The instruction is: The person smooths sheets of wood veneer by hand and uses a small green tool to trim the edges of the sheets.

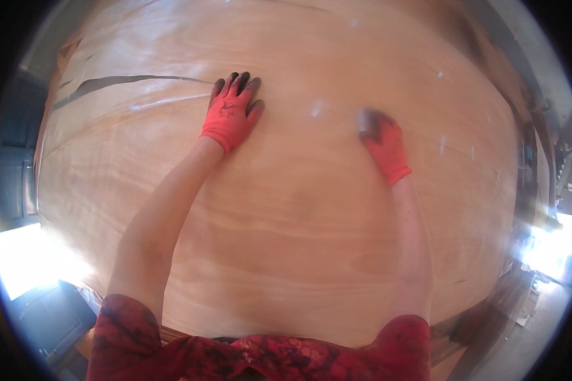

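Note:
A broad sheet of light brown wood (286,209) with wavy grain lies under both hands. My left hand (231,114), in a red work glove with dark fingertips, rests flat on it with fingers spread. Just left of those fingertips, a long dark split (117,81) runs toward the sheet's left edge. My right hand (384,141), gloved alike, is over the sheet at right with its fingers curled. Motion smears its fingers. A small greyish, shiny blur (366,120) shows at their left side; its kind cannot be made out.
Several small pale marks (442,145) dot the sheet on the right. Blue-grey cabinet-like shapes (14,181) stand beyond the left edge. Dark wooden boards (489,333) lie past the lower right corner. Bright light comes in low at both sides.

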`<action>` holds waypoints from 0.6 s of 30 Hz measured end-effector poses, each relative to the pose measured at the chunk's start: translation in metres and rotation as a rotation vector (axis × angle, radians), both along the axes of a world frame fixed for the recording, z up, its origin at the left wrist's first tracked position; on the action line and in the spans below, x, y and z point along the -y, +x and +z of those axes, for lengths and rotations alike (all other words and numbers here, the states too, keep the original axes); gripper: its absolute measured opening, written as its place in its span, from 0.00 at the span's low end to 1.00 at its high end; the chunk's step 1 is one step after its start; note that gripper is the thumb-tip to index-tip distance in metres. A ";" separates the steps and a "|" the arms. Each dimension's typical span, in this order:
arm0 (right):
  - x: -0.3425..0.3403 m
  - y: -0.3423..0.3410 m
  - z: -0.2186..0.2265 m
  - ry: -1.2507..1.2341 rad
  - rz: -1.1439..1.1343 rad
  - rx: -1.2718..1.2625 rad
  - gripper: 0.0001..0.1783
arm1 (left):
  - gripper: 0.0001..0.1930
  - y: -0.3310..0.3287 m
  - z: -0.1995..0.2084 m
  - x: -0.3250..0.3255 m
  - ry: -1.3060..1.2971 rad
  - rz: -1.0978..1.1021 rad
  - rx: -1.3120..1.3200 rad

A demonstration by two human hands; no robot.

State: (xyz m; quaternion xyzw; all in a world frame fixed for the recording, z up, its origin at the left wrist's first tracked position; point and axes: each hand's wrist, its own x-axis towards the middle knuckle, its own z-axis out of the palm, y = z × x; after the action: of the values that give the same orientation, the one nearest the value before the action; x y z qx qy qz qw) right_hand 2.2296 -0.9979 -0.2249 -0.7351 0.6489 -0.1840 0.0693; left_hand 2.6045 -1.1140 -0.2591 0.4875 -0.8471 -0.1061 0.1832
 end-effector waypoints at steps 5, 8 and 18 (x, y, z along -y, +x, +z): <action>0.003 0.002 0.009 -0.046 0.093 -0.196 0.19 | 0.26 0.000 0.010 0.001 0.013 0.003 -0.018; 0.004 0.022 0.025 0.121 0.080 -0.371 0.21 | 0.26 0.009 -0.004 -0.004 0.003 0.016 -0.013; 0.008 0.108 -0.001 0.051 0.106 -0.342 0.24 | 0.26 0.005 -0.002 -0.002 -0.018 -0.046 -0.090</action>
State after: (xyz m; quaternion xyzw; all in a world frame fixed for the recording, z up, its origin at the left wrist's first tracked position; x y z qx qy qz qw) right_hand 2.3375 -1.0057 -0.2261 -0.7867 0.6161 -0.0359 -0.0139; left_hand 2.6091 -1.1115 -0.2612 0.4611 -0.8498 -0.1247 0.2230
